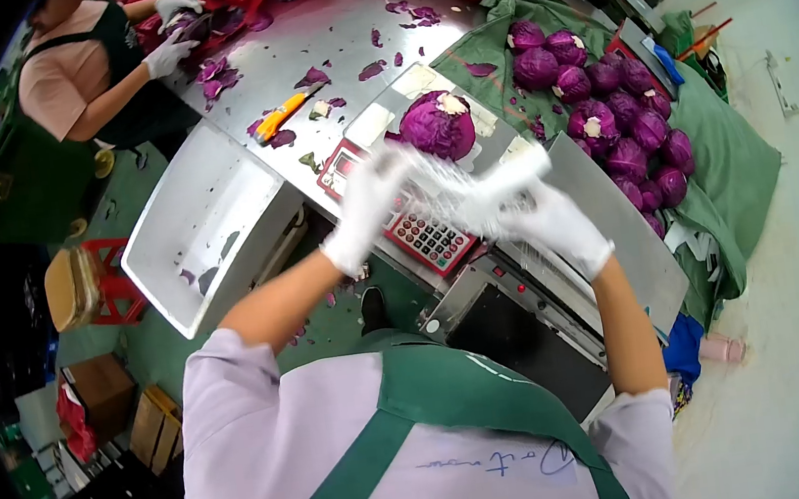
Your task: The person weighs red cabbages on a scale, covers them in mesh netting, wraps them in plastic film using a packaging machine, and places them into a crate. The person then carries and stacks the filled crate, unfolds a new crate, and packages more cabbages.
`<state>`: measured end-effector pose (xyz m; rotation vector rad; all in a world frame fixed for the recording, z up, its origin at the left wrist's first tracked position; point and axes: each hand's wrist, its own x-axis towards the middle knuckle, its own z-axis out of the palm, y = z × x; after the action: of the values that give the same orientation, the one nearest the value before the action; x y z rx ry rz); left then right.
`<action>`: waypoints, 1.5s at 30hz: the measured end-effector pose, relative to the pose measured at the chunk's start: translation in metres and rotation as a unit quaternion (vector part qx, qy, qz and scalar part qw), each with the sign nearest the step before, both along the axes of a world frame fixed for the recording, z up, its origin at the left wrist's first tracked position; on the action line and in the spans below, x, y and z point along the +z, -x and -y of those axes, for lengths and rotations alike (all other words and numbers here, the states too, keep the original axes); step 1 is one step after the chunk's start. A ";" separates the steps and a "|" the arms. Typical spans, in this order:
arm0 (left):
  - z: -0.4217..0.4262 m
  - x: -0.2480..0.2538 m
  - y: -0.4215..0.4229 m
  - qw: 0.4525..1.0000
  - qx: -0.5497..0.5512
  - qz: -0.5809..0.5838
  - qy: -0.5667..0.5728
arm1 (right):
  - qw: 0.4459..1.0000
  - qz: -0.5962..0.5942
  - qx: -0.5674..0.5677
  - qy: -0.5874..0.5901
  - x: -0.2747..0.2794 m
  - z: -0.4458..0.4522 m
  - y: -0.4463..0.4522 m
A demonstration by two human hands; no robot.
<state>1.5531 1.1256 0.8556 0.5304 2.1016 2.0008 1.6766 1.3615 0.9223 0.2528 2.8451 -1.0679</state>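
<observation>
Both my hands wear white gloves and are raised over the front of a scale. My left hand (372,201) is closed on one side of a sheet of clear plastic film (447,189). My right hand (561,228) grips the film's other side, where it looks bunched and whitish. Motion blurs the film and some fingers. Just beyond the film, a red cabbage (437,127) with a pale cut stem sits on the scale. The scale's red-framed keypad (430,239) shows below the film. Nearest my body is a wrapping machine with a black plate (528,333).
Several red cabbages (625,122) are piled on green cloth at right. A yellow-handled knife (288,113) and loose leaves lie on the metal table (295,48). A white bin (156,254) stands at left. Two co-workers (89,78) stand across the table.
</observation>
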 end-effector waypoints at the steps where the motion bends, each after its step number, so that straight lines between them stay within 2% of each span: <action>1: -0.003 0.005 0.029 0.994 0.082 -0.042 0.063 | 0.996 -0.003 -0.021 -0.086 -0.012 -0.008 0.026; 2: -0.006 0.011 0.052 0.975 0.164 -0.085 0.125 | 0.983 -0.049 -0.022 -0.174 -0.032 -0.025 0.061; 3: -0.009 0.005 0.075 0.952 0.189 -0.142 0.193 | 0.952 -0.088 0.016 -0.294 -0.027 -0.028 0.091; 4: -0.012 -0.003 0.093 0.921 0.214 -0.198 0.259 | 0.967 -0.138 -0.100 -0.191 -0.016 -0.020 0.112; 5: -0.016 -0.008 0.106 0.922 0.213 -0.194 0.260 | 0.965 -0.133 -0.157 -0.159 -0.008 -0.014 0.131; 7: -0.021 -0.019 0.124 0.888 0.121 -0.137 0.422 | 0.973 -0.012 -0.188 -0.134 -0.021 -0.023 0.164; 8: -0.024 -0.028 0.124 0.888 0.122 -0.134 0.422 | 0.971 0.053 -0.203 -0.115 -0.045 -0.035 0.178; 9: -0.029 -0.039 0.121 0.896 0.053 -0.151 0.413 | 0.964 0.076 -0.249 0.059 -0.090 -0.048 0.187; 10: -0.034 -0.045 0.117 0.901 -0.014 -0.167 0.401 | 0.925 0.098 -0.287 0.229 -0.124 -0.055 0.194; 11: -0.039 -0.045 0.110 0.906 0.028 -0.184 0.379 | 0.775 0.136 -0.290 0.545 -0.068 0.001 0.176; 12: -0.045 -0.044 0.102 0.910 0.071 -0.201 0.356 | 0.812 0.032 -0.245 0.528 -0.090 0.002 0.175; 14: -0.046 -0.027 0.089 0.920 0.073 -0.179 0.342 | 0.766 0.034 -0.288 0.573 -0.064 0.022 0.154; 16: -0.041 -0.001 0.073 0.941 0.095 -0.229 0.230 | 0.776 -0.039 -0.330 0.536 -0.036 0.041 0.126; 17: -0.036 0.021 0.060 0.956 0.077 -0.220 0.176 | 0.812 -0.083 -0.273 0.509 -0.037 0.038 0.101; 18: -0.031 0.035 0.046 0.968 0.061 -0.211 0.120 | 0.819 -0.089 -0.211 0.527 -0.032 0.032 0.078; 19: -0.031 0.029 0.032 0.993 -0.011 -0.116 0.031 | 0.820 -0.095 -0.148 0.545 -0.027 0.026 0.054; 20: -0.030 0.024 0.017 0.994 -0.085 -0.020 -0.060 | 0.789 -0.067 -0.085 0.605 -0.015 0.028 0.035; 21: -0.023 0.028 0.000 0.976 -0.166 0.067 -0.120 | 0.904 -0.147 -0.098 0.388 -0.008 0.037 0.017; 22: -0.016 0.032 -0.017 0.940 -0.247 0.153 -0.178 | 0.924 -0.175 -0.107 0.321 0.018 0.064 0.008; 23: -0.014 0.031 -0.029 0.876 -0.311 0.262 -0.258 | 0.939 -0.201 -0.121 0.251 0.044 0.091 -0.001; 24: -0.008 0.036 -0.038 0.880 -0.322 0.257 -0.235 | 0.938 -0.231 -0.115 0.230 0.032 0.085 -0.013; 26: -0.001 0.026 -0.045 0.766 -0.316 0.485 -0.277 | 0.943 -0.254 -0.120 0.179 0.022 0.079 -0.033; 27: 0.001 0.025 -0.049 0.731 -0.277 0.561 -0.271 | 0.948 -0.269 -0.123 0.117 0.022 0.079 -0.043; 28: 0.008 0.053 -0.054 0.749 -0.197 0.592 -0.224 | 0.951 -0.218 -0.154 0.155 0.029 0.079 -0.056; 29: 0.012 0.040 -0.056 0.714 -0.217 0.619 -0.244 | 0.931 -0.149 -0.174 0.283 0.039 0.083 -0.063; 30: 0.018 0.026 -0.055 0.676 -0.234 0.647 -0.264 | 0.890 -0.079 -0.191 0.407 0.049 0.087 -0.068; 31: 0.020 0.026 -0.053 0.659 -0.208 0.683 -0.237 | 0.828 0.025 -0.167 0.535 0.059 0.084 -0.075; 32: 0.018 0.021 -0.055 0.637 -0.200 0.681 -0.301 | 0.797 0.087 -0.147 0.579 0.053 0.080 -0.080; 34: 0.018 0.030 -0.065 0.702 -0.185 0.591 -0.352 | 0.727 0.096 -0.010 0.680 0.037 0.061 -0.091; 35: 0.018 0.018 -0.066 0.659 -0.188 0.607 -0.403 | 0.736 0.003 -0.075 0.673 0.031 0.060 -0.095; 36: 0.016 0.013 -0.069 0.674 -0.207 0.581 -0.408 | 0.744 -0.090 -0.136 0.648 0.026 0.060 -0.098; 38: 0.010 0.042 -0.084 0.641 -0.225 0.623 -0.388 | 0.791 -0.093 -0.233 0.558 0.018 0.055 -0.095; 39: 0.008 0.048 -0.092 0.604 -0.257 0.629 -0.418 | 0.796 -0.079 -0.262 0.541 0.005 0.061 -0.097; 40: -0.001 0.049 -0.103 0.665 -0.196 0.610 -0.383 | 0.810 -0.054 -0.251 0.527 -0.007 0.068 -0.103; 42: -0.004 0.054 -0.121 0.563 -0.318 0.551 -0.527 | 0.842 -0.010 -0.193 0.504 -0.036 0.066 -0.134; 43: -0.009 0.070 -0.132 0.571 -0.349 0.515 -0.536 | 0.760 0.011 -0.213 0.613 -0.026 0.071 -0.150; 44: -0.015 0.073 -0.146 0.654 -0.325 0.489 -0.477 | 0.665 0.036 -0.228 0.710 -0.008 0.077 -0.167; 45: -0.027 0.080 -0.160 0.683 -0.358 0.471 -0.428 | 0.569 0.081 -0.190 0.796 0.005 0.075 -0.187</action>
<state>1.7132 1.1524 0.9359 0.2325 0.2034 1.9170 1.8635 1.2869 0.9274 0.6389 0.6882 -2.7853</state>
